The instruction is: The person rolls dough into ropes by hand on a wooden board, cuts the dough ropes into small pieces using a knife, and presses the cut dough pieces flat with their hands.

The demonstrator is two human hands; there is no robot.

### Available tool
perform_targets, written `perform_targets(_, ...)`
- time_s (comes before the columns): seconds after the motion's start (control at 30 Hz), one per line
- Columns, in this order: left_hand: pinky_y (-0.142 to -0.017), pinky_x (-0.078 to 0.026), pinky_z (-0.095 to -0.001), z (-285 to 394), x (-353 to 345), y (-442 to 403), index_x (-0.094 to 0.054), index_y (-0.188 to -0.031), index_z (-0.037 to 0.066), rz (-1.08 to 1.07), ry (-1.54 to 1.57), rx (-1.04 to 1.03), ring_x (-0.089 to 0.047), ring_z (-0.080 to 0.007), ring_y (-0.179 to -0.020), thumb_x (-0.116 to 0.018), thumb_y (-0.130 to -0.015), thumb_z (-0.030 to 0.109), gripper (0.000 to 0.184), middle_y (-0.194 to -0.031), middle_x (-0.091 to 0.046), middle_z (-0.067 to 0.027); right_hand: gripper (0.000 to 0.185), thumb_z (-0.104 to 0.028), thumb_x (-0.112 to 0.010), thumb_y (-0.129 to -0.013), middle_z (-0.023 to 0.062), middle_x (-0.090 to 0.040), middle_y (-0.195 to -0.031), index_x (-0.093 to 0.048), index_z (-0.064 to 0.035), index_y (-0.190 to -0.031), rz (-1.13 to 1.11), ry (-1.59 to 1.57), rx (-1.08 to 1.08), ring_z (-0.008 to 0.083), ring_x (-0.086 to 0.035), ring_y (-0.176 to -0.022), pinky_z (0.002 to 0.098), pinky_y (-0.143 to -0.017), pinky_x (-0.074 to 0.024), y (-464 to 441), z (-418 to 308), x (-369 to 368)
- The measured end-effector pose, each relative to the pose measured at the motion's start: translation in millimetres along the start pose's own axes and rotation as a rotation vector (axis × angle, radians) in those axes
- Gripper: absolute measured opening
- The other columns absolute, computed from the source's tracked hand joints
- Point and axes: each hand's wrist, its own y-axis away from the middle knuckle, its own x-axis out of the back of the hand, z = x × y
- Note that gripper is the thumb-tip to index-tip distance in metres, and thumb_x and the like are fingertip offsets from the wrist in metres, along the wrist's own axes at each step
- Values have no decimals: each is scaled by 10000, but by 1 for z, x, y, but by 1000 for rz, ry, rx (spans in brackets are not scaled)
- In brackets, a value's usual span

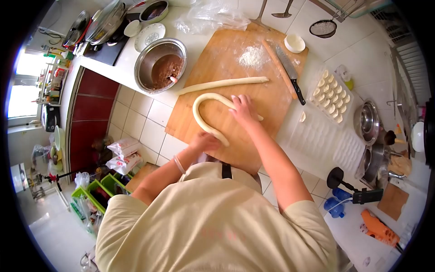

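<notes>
A pale dough rope (198,109) lies curved in a hook shape on the wooden board (217,54). My left hand (205,142) is at its lower end near the board's front edge; its fingers are blurred. On the rope's other arm rests my right hand (243,109), palm down with fingers apart, and the rope's tip shows just beyond it. A second, straighter dough rope (222,84) lies farther back across the board. White flour (252,57) is heaped behind it. A rolling pin (280,69) and a black-handled knife (290,68) lie side by side at the right.
A steel bowl of brown filling (161,65) stands left of the board. A small white bowl (294,43) sits at its back right corner. Farther right are a tray of dumplings (330,96), one loose dumpling (302,117), an unfilled clear tray (312,131) and steel pots (367,121).
</notes>
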Motion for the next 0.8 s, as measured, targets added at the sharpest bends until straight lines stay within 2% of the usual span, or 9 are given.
perform_targets(0.07, -638, -614, -362, 12, -17, 13, -604, -1108, -44, -90, 1, 108, -721, -268, -696, -590, -994, 178, 250, -878, -696, -124, 411, -236, -777, -801, 87, -583, -1073, -644, -103, -1166, 5, 7, -29, 295, -547, -1061, 454, -907, -473, 23, 22, 18)
perform_targets(0.13, -637, -588, -360, 23, -16, -10, -605, -1129, 9, -183, -730, -406, -705, -232, -733, -672, -937, 142, 243, -899, -691, -116, 394, -200, -787, -786, 89, -583, -1061, -650, -96, -1140, -82, 7, -120, 297, -550, -1052, 430, -901, -482, 50, 44, 28)
perform_targets(0.17, -685, -558, -418, 30, -10, -32, -606, -1161, 69, 17, -914, -825, -686, -301, -806, -722, -866, 207, 346, -991, -665, -166, 394, -200, -787, -786, 89, -583, -1061, -650, -96, -1140, -91, 16, -132, 297, -550, -1052, 430, -901, -482, 56, 43, 32)
perform_targets(0.23, -928, -467, -452, 88, -11, -40, -620, -1160, 127, 349, -1263, -1185, -534, -342, -1130, -745, -796, 206, 393, -1185, -579, -154, 401, -161, -788, -779, 88, -586, -1053, -646, -91, -1147, -112, -26, -153, 297, -550, -1049, 411, -899, -487, 57, 46, 44)
perform_targets(0.27, -935, -466, -445, 111, -9, -37, -621, -1162, 131, 367, -1337, -1262, -536, -342, -1112, -729, -790, 171, 389, -1195, -576, -139, 369, -138, -785, -775, 86, -591, -1036, -661, -92, -1120, -77, -71, -129, 298, -552, -1037, 417, -882, -490, 53, 42, 43)
perform_targets(0.53, -978, -438, -488, 67, 30, -49, -586, -1242, 100, 102, -1477, -1051, -506, -365, -1111, -691, -783, 93, 470, -1104, -545, -138, 335, -122, -706, -836, 112, -613, -1137, -679, -82, -1168, -87, -18, -180, 308, -538, -1144, 440, -1008, -422, 49, 68, 57)
perform_targets(0.63, -1047, -397, -502, 67, 1, -31, -548, -1297, 73, 163, -1458, -974, -476, -383, -1203, -712, -763, 130, 562, -1210, -538, -169, 380, -187, -656, -887, 136, -584, -1297, -637, -61, -1246, 1, 13, -231, 320, -484, -1276, 459, -1090, -363, 26, 39, 30)
perform_targets(0.7, -1143, -287, -542, 75, -31, -51, -463, -1413, 64, 116, -1392, -1216, -367, -386, -1373, -736, -769, 225, 717, -1414, -458, -197, 422, -227, -634, -910, 151, -550, -1390, -606, -50, -1293, 80, 43, -269, 324, -443, -1349, 471, -1131, -329, 8, 20, 8)
perform_targets(0.8, -1197, -176, -571, 71, -50, -61, -387, -1489, 63, 49, -1622, -1150, -223, -373, -1490, -726, -798, 338, 817, -1564, -325, -196, 550, -291, -622, -929, 169, -426, -1517, -499, -51, -1408, -54, 166, -207, 309, -328, -1449, 520, -1195, -219, 26, -6, 3)
